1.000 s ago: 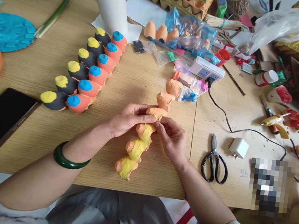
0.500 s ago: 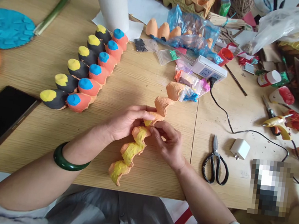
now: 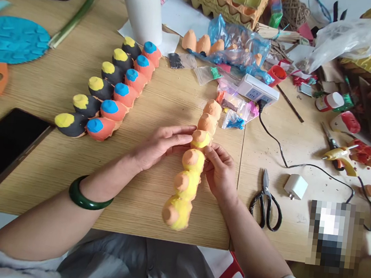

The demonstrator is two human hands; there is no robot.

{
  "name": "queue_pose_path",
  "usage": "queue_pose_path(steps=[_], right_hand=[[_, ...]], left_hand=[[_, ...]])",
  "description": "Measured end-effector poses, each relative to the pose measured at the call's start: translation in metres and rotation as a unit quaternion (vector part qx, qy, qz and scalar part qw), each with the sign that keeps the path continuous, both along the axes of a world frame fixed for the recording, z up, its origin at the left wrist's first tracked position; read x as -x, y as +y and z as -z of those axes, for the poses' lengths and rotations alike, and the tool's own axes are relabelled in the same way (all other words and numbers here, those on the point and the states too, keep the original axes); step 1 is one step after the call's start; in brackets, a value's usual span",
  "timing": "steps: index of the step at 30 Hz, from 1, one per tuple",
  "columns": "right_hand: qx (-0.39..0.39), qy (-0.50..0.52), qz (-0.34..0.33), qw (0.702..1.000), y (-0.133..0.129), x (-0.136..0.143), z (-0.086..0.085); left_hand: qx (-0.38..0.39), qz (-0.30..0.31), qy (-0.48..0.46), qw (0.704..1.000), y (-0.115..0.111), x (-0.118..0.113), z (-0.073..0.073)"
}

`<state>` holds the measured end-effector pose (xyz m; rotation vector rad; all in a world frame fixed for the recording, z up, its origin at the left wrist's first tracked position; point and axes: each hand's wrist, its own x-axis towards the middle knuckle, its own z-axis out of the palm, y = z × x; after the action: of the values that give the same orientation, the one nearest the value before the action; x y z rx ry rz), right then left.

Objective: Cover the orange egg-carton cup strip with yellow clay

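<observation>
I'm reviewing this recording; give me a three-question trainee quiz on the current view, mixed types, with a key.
1. True or false: the scissors lie to the right of the right hand.
2. What colour coats the cups at the near end of the cup strip? A) blue B) yellow C) black
3. Fill in: the green bangle is on the ____ arm.

Key: 1. True; 2. B; 3. left

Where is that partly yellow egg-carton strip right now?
In the head view, the egg-carton strip is near the middle, between the left hand and the right hand, its far end beside a small bag of something blue.
</observation>
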<state>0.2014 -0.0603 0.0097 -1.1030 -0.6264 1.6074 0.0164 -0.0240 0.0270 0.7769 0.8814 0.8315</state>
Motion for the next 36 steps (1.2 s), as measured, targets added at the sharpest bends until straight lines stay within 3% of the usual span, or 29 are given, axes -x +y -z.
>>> queue_pose_path(steps=[2, 11, 19, 25, 36], right_hand=[[0.021, 0.017, 0.004, 1.0, 0.004, -0.004, 0.0], [0.033, 0.009, -0.065, 0.997, 0.006, -0.012, 0.004], [0.057, 0.055, -0.084, 0.993, 0.005, -0.011, 0.0], [0.082, 0.085, -0.077, 0.99, 0.003, -0.009, -0.008], [0.004, -0.014, -0.115, 0.993, 0.004, -0.015, -0.004]], left_hand=[[-0.024, -0.038, 0.022, 0.999, 0.0, 0.0, 0.001], [-0.249, -0.065, 0.097, 0.961, 0.002, 0.003, -0.002], [-0.257, -0.062, 0.127, 0.956, 0.0, 0.004, -0.003], [-0.212, -0.057, 0.097, 0.971, -0.001, 0.005, -0.003], [-0.242, -0.014, 0.032, 0.97, 0.001, 0.006, -0.004]])
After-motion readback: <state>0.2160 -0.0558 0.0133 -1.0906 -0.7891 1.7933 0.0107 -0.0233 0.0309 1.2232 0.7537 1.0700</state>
